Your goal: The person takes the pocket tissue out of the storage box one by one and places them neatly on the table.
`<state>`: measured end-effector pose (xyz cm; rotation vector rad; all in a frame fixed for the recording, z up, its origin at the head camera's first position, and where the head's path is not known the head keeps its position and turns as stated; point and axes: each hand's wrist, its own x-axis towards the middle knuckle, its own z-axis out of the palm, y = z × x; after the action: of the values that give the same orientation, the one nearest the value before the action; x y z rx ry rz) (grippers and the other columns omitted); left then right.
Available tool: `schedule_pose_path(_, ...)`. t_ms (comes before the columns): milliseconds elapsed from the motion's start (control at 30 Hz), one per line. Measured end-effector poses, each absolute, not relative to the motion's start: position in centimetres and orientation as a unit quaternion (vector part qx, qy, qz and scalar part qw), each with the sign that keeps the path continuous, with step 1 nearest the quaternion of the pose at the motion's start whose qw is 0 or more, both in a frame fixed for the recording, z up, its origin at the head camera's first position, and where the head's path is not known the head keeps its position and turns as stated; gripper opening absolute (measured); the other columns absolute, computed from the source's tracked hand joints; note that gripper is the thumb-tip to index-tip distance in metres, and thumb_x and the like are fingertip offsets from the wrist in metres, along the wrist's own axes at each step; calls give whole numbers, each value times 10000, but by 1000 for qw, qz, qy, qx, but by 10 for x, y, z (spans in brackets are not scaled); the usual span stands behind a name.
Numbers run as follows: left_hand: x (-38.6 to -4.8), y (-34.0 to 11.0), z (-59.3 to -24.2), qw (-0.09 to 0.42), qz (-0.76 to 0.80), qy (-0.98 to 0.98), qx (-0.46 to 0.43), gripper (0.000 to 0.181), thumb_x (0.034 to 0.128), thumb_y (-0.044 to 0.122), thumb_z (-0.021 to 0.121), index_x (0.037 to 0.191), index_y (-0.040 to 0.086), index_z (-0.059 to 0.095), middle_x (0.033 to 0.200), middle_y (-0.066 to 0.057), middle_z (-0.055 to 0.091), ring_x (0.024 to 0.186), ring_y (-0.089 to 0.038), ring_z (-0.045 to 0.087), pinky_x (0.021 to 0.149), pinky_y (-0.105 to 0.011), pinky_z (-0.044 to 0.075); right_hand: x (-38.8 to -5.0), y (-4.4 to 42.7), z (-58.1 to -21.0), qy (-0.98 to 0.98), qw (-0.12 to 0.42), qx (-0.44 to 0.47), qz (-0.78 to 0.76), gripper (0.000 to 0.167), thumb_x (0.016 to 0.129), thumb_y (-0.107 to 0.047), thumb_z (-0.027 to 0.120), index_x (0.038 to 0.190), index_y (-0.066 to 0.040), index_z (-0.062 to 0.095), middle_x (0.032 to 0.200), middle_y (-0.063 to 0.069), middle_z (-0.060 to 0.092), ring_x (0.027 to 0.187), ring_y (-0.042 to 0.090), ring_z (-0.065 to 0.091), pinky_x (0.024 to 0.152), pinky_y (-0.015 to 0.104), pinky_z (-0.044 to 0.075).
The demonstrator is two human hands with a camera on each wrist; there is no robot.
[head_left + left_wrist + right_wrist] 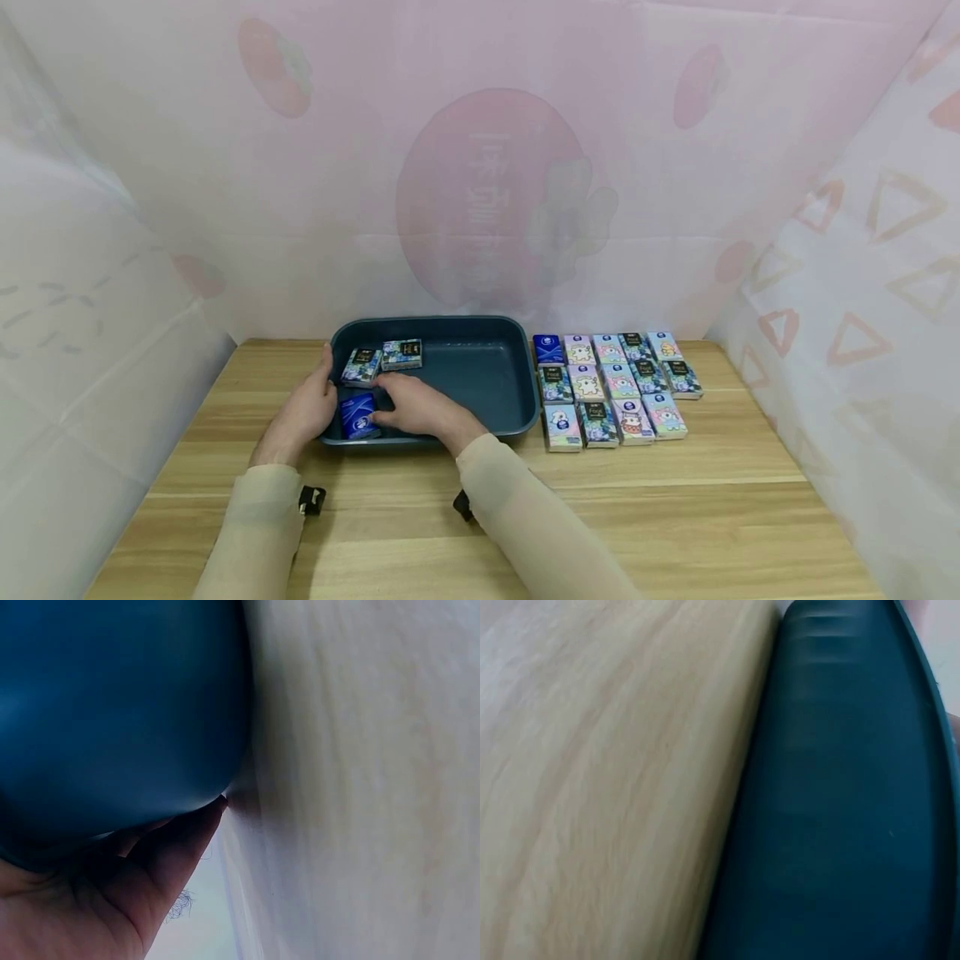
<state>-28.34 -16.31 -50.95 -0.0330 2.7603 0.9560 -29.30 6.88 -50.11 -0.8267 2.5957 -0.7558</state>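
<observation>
A dark teal tray (480, 383) stands on the wooden table, with two floral tissue packs, the left one (362, 367) and the right one (402, 353), near its back left. A blue tissue pack (357, 416) lies in the front left corner. My left hand (306, 408) rests against the tray's left end; in the left wrist view its fingers (176, 855) lie along the outer wall. Over the tray, my right hand (420, 406) has its thumb at the blue pack's right edge and its fingers near the left floral pack. The right wrist view hides its fingers.
To the tray's right, several tissue packs lie in rows, among them a blue one (548, 349), a floral one (598, 423) and a cartoon one (664, 415). The wooden table (600, 508) meets a printed cloth backdrop (337, 233) behind the tray.
</observation>
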Motion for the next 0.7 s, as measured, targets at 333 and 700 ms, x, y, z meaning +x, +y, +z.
schedule_pose_path(333,-282,-163,-510,91,325,941,17,766,1226,137,293,1867,104,-124,1898,-386,169,1713,-596,399,1356,-792,403,-299,52,-507,889,153,-363,-235,601,1163,-333,773,1725,-197,606,1824,27,567,1703,183,537,1398,318,467)
schedule_pose_path(700,-283,-163,-510,90,328,940,9,754,1230,151,294,1877,96,-88,1891,-391,187,1600,-573,525,1306,-781,465,-300,48,-510,899,139,-373,-181,540,1118,-316,842,1632,-226,705,1758,-2,632,1673,170,563,1378,292,481)
